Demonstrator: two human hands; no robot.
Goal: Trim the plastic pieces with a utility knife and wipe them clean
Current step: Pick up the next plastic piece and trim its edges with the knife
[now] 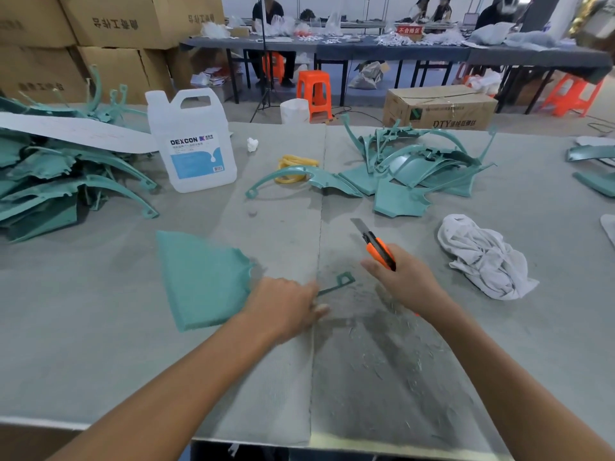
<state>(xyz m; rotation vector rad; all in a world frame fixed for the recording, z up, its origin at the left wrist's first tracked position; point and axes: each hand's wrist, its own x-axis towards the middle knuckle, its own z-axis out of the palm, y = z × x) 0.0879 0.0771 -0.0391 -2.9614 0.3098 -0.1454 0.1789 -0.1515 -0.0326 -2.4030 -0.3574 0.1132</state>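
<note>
A flat plastic piece (203, 277) lies on the table (100, 344), left of the utility knife (376, 246). The rag (479, 257) lies right of the knife. Behind stand a jug (193, 144) and maybe rubber bands (294, 168). One pile of plastic pieces (60, 174) lies far left, another pile (419, 168) back right.

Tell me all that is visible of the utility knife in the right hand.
The utility knife has an orange body with black trim, plastic by its look, and a grey metal blade slid out at the front. The right hand grips its rear part, which the fingers hide. The knife is tilted, with the blade pointing up, away from the person and slightly left. It is above the grey table cover and to the right of the teal plastic piece. The blade touches nothing.
</note>
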